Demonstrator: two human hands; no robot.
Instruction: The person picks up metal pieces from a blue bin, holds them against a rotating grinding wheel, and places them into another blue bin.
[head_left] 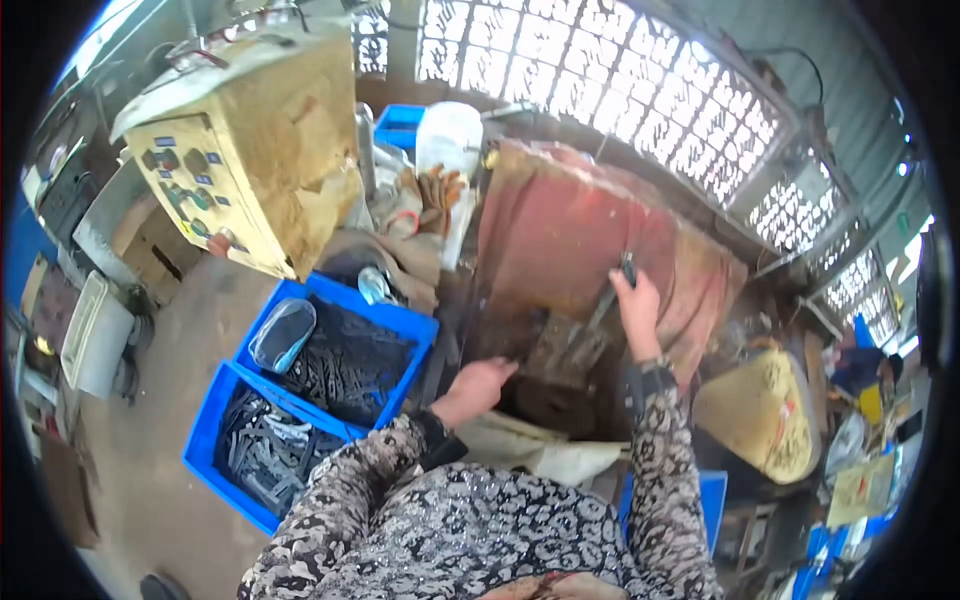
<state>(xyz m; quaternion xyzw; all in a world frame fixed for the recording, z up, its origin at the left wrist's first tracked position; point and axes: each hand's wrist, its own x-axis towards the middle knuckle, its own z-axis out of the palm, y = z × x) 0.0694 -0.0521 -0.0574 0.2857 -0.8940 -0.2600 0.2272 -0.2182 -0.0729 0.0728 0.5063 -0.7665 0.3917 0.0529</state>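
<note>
Raised on the right, my right hand (640,312) is closed around a small dark piece (628,268) that sticks up past the thumb; its exact kind is not clear. Behind that hand hangs a dull red cloth (570,225), draped over a bulky shape. My left hand (474,390) is lower and nearer, fingers pressed together and pointing right, beside a dark recess (550,405) under the cloth. Whether those fingers hold anything is hidden. Between the hands sits a worn, brownish metal block (565,350).
Left of my left arm stand two blue crates, the farther (425,335) and the nearer (200,440), holding many dark, narrow parts. An oval grey object (283,335) lies on the farther load. Beyond are a yellowed control box (290,150) and brown gloves (438,195). A yellowish rounded-triangular panel (760,420) stands right.
</note>
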